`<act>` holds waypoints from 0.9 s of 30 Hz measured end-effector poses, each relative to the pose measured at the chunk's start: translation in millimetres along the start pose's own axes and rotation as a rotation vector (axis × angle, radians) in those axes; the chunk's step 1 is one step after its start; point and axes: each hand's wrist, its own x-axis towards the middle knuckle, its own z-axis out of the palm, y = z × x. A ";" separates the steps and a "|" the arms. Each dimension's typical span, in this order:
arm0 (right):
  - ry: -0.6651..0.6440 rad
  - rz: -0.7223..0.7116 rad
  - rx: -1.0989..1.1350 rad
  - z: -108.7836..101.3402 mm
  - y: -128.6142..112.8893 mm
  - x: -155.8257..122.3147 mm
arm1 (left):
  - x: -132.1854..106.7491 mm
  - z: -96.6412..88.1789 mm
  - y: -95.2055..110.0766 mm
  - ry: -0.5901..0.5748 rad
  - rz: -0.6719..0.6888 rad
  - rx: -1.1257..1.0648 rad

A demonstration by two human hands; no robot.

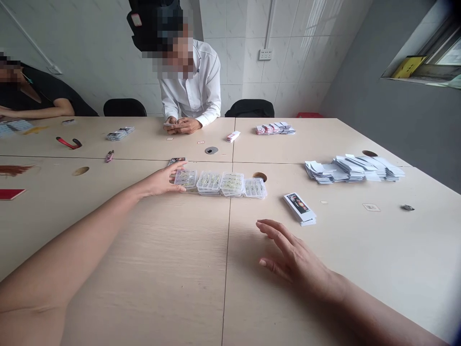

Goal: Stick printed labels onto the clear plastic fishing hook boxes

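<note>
My left hand [162, 180] cups the left end of a row of several clear plastic compartment boxes, with the thumb on the far side and the fingers on the near side. The nearest box [185, 179] holds small pale items, like the others, such as the box [232, 184] farther along. A dark printed card [176, 161] lies just beyond my left thumb. My right hand [291, 252] is open, fingers apart, low over the pale table [144, 245]. Closest to it is a stack of printed cards [299, 209], just beyond the fingertips.
Across the table, a person in a white shirt [190, 84] holds cards in both hands. Another person in a dark top [32, 91] sits far left. Stacks of white paper sleeves [355, 169] lie at right, with red-handled pliers [68, 142] at far left.
</note>
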 end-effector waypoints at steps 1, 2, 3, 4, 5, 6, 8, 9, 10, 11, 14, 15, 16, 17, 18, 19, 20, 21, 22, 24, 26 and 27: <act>0.000 0.003 0.009 0.2 0.4 -0.3 | -0.8 -0.2 1.4 0.000 -0.003 -0.018; -0.001 0.006 0.020 0.4 0.7 -0.5 | -1.8 -0.1 2.7 -0.002 -0.006 -0.032; -0.002 0.011 0.033 0.5 0.8 -0.5 | -2.6 0.3 3.8 -0.004 -0.009 -0.044; -0.004 0.016 0.048 0.6 0.9 -0.5 | -3.3 0.8 4.8 -0.006 -0.011 -0.051; -0.005 0.024 0.066 0.6 0.9 -0.4 | -3.7 1.4 5.8 -0.004 -0.012 -0.054; -0.007 0.032 0.087 0.7 1.1 -0.3 | -3.8 1.9 7.0 0.001 -0.011 -0.052; -0.008 0.055 0.139 1.1 1.9 -0.6 | -3.8 1.9 10.4 0.027 -0.002 -0.036; -0.006 0.070 0.170 1.6 2.5 -0.9 | -4.4 1.4 13.1 0.049 0.006 -0.023; -0.002 0.089 0.205 2.0 3.0 -1.2 | -6.0 0.6 16.9 0.076 0.016 -0.006; 0.004 0.111 0.244 2.4 3.0 -1.3 | -9.0 -0.2 22.2 0.105 0.028 0.013; 0.042 0.204 0.386 0.2 -3.2 1.6 | -28.9 1.6 48.1 0.174 0.096 0.069; 0.057 0.248 0.445 -2.5 -8.4 4.4 | -39.1 5.0 60.0 0.171 0.128 0.083; 0.069 0.295 0.511 -6.6 -15.2 8.5 | -50.3 10.4 73.1 0.159 0.160 0.097; 0.076 0.347 0.585 -12.0 -23.4 13.8 | -61.9 17.5 86.9 0.140 0.198 0.112; 0.069 0.396 0.672 -18.4 -32.5 20.3 | -73.4 26.1 100.8 0.130 0.245 0.133; 0.061 0.428 0.763 -25.5 -42.0 27.7 | -84.0 35.8 114.3 0.130 0.299 0.160; 0.037 0.436 0.861 -32.9 -51.3 35.7 | -93.3 45.8 126.6 0.141 0.361 0.184; 0.009 0.431 0.953 -39.9 -59.8 43.6 | -100.9 55.6 137.3 0.163 0.443 0.210; -0.014 0.402 1.034 -46.1 -67.2 50.9 | -106.7 64.5 145.9 0.215 0.554 0.273; 0.009 0.403 1.130 -55.4 -77.8 61.6 | -113.6 77.4 155.4 0.279 0.674 0.297; 0.050 0.429 1.247 -60.3 -82.9 65.4 | -116.0 81.9 154.5 0.261 0.654 0.237; 0.052 0.454 1.317 -61.6 -83.6 65.1 | -116.2 81.1 150.9 0.208 0.615 0.174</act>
